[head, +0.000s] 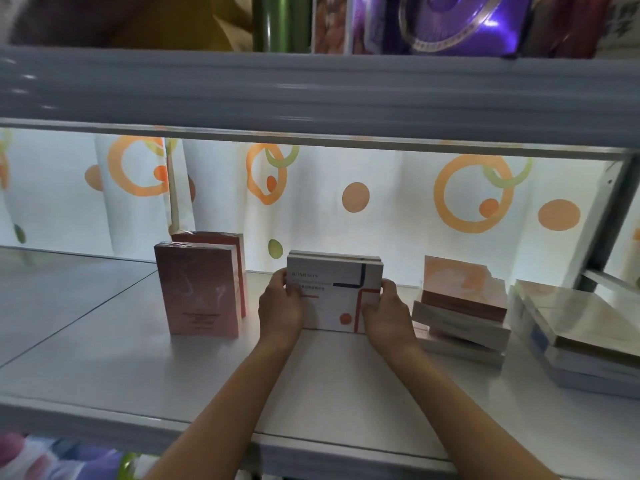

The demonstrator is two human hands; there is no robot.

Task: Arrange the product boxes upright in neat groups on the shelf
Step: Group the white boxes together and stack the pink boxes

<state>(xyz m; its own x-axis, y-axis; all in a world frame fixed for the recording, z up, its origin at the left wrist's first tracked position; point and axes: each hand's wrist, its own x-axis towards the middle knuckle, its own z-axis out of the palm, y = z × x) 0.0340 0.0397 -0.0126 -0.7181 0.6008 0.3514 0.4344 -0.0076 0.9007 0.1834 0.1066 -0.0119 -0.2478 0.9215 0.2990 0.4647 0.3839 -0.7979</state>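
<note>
Both hands are grasping the white boxes (341,292) at the centre of the frame: the left hand (280,306) is curling its fingers (281,277) round their left edge, the right hand (388,311) is pinching the right edge. These boxes are standing upright on the shelf (104,358). Left of them, two pink boxes (199,289) are standing upright, one behind the other. Right of centre, a tilted pile of boxes (460,306) is lying flat, and more flat boxes (581,341) are sitting at the right edge.
</note>
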